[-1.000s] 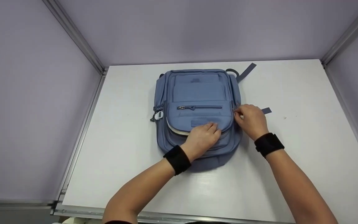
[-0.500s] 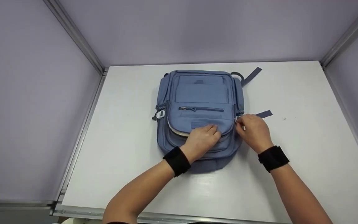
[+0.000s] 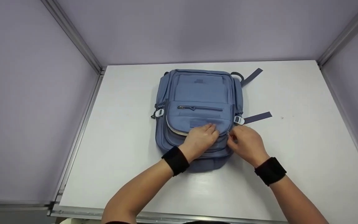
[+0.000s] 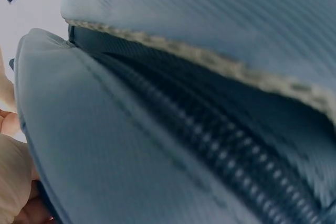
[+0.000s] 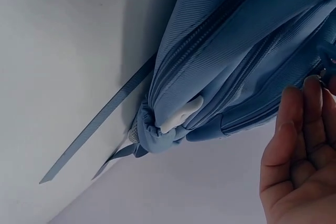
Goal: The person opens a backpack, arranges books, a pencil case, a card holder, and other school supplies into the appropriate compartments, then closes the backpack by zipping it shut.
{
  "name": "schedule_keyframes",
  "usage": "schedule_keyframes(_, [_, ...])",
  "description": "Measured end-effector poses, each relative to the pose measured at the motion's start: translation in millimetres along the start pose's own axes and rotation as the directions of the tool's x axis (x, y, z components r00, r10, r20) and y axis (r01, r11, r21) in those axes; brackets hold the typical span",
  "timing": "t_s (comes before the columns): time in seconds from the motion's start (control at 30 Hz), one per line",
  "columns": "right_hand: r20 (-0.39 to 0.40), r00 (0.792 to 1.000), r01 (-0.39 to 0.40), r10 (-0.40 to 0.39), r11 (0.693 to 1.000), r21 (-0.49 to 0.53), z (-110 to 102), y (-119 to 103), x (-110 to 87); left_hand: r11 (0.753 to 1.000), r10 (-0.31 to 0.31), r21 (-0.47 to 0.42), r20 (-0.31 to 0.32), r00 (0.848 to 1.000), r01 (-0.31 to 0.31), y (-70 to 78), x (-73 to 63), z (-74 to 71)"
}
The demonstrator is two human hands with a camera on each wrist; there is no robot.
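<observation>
A blue backpack (image 3: pixel 200 90) lies front side up. Its rounded front pocket (image 3: pixel 182 121) gapes along the lower left, where a cream-coloured edge shows. The left wrist view looks into this gap, past a row of zipper teeth (image 4: pixel 210 140). With its fingers bent over the pocket's lower edge, my left hand (image 3: pixel 200 138) holds the fabric; its thumb is hidden in the head view. At the pocket's lower right corner, my right hand (image 3: pixel 245 141) pinches a small zipper pull (image 3: pixel 228 133) between thumb and fingers. In the right wrist view the curled fingers (image 5: pixel 294 114) partly cover it.
Two loose straps, an upper one (image 3: pixel 252 77) and a lower one (image 3: pixel 258 117), stick out to the right. White buckles sit on the left side (image 3: pixel 159 113) and right side (image 3: pixel 239 120). Grey walls (image 3: pixel 210 31) border the white table (image 3: pixel 120 149) on three sides.
My right hand has slid down the pocket's right side and round to its lower corner with the zipper pull, uncovering the right buckle. The left hand has stayed nearly in place.
</observation>
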State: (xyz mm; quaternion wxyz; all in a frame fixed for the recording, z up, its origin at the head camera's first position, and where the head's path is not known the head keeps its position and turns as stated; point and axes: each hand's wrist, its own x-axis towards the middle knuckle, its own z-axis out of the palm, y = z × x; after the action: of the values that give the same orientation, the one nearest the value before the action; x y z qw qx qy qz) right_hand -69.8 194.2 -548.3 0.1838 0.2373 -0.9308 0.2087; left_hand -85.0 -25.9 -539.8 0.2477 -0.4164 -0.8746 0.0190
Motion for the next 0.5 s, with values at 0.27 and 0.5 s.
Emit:
schedule_keyframes(0.27, [-0.003,0.995,-0.099,0.099,0.995,0.024,6,-4,-3.0,0.996,0.034,-0.085,-0.08,0.996,-0.04,-11.2,-13.7,-7.1])
schedule_keyframes(0.5, [0.008,0.989,-0.151,0.15,0.987,0.053,7,-2,-6.0,0.995,0.011,-0.101,-0.164,0.986,-0.028,-35.3,-49.0,-13.7])
